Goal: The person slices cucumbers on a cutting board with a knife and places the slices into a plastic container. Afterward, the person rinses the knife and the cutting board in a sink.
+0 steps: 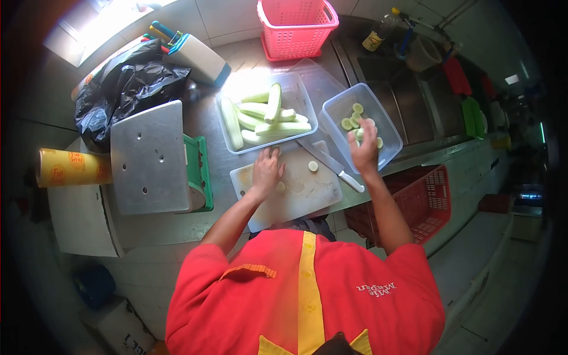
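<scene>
My left hand (268, 171) rests on the cutting board (302, 198), fingers apart near its upper edge, with a pale slice (281, 187) beside the wrist. Another cucumber slice (313, 166) lies on the board. The white-handled knife (351, 181) lies across the board's right side, with nobody holding it. Over the deep clear container (386, 121), my right hand (364, 148) has its fingers apart, just above several round slices (347, 123); its palm is hidden. Several long peeled cucumbers (231, 123) fill the clear tray (223, 141) behind the board.
A scale (148, 157) stands left of the board, near a black plastic bag (121, 86) and a yellow roll (71, 167). Behind are a knife block (195, 57) and pink basket (297, 36). A sink (405, 109) lies right; a red crate (435, 189) sits below the counter's edge.
</scene>
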The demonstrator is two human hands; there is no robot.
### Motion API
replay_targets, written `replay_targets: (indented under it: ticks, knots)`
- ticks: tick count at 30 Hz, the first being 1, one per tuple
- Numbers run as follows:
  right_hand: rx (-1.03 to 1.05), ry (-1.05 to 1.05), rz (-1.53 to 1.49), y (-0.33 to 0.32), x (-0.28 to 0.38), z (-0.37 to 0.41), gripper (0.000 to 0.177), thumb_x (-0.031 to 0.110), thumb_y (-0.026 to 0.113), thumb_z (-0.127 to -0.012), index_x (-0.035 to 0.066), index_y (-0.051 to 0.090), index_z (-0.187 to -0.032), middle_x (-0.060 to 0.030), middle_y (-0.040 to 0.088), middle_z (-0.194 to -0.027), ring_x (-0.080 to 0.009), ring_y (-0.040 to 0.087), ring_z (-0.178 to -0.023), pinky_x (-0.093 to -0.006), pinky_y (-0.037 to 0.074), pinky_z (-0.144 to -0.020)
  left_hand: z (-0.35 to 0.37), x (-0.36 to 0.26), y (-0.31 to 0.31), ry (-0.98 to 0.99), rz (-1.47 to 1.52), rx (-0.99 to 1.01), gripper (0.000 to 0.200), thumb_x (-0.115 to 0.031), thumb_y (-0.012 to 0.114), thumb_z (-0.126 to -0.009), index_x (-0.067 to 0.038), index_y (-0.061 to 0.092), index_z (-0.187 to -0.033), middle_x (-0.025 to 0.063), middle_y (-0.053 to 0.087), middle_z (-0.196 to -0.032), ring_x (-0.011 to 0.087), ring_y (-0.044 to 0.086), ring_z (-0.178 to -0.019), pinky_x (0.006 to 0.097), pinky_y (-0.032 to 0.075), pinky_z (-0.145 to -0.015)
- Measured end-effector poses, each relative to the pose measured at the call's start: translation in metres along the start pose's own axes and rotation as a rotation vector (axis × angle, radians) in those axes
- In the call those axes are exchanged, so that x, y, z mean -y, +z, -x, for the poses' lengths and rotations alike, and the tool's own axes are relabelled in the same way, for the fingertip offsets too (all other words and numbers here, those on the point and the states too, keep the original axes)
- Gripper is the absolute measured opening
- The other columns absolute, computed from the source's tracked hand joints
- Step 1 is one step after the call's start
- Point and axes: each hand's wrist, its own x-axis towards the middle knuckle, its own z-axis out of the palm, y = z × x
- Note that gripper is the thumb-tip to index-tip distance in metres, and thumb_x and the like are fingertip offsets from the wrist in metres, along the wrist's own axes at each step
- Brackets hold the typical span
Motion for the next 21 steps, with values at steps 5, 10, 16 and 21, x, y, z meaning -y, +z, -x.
replay_targets:
  ticks: [5, 10, 16, 21]
  knots:
    - [0.815, 0.024, -0.204, 0.053, 0.02, 0.072, 0.038, 0.027, 0.067, -0.09, 0.006, 0.063, -0.122, -0.0196, 0.063, -0.118, -0.0357, 0.063, -0.108, -0.0441, 0.05, -0.093, -0.003, 0.011, 0.009, 0.016, 0.029, 0.008, 0.041, -0.018, 0.073, -0.082, -0.004, 0.058, -0.118, 0.0169, 0.057, -0.113, 0.033, 0.057, -0.106, 0.0436, 0.049, -0.087]
    - [0.898, -0.073, 0.017, 0.072, 0.044, 0.08, 0.04, 0.03, 0.066, -0.09, 0.008, 0.063, -0.123, -0.0196, 0.064, -0.114, -0.037, 0.062, -0.108, -0.0449, 0.051, -0.092, -0.011, 0.005, 0.021, -0.036, 0.09, -0.046, 0.032, -0.014, 0.074, -0.08, -0.004, 0.058, -0.106, 0.018, 0.056, -0.105, 0.0354, 0.059, -0.097, 0.0435, 0.05, -0.085]
    - [0.741, 0.096, -0.196, 0.093, 0.045, 0.067, 0.044, 0.029, 0.067, -0.092, 0.007, 0.059, -0.129, -0.017, 0.063, -0.118, -0.0349, 0.064, -0.106, -0.0464, 0.051, -0.094, -0.014, -0.001, 0.02, -0.071, 0.437, -0.204, 0.033, -0.012, 0.075, -0.077, -0.001, 0.055, -0.101, 0.0179, 0.06, -0.096, 0.0358, 0.062, -0.089, 0.0444, 0.051, -0.078]
    - [0.666, 1.081, -1.312, 0.09, 0.035, 0.064, 0.034, 0.023, 0.06, -0.1, 0.002, 0.058, -0.126, -0.011, 0.064, -0.114, -0.0216, 0.065, -0.098, -0.0369, 0.054, -0.088, -0.004, -0.03, 0.005, 0.105, 0.75, -0.053, 0.037, -0.009, 0.078, -0.076, -0.001, 0.058, -0.105, 0.0165, 0.063, -0.098, 0.0294, 0.066, -0.089, 0.0376, 0.055, -0.079]
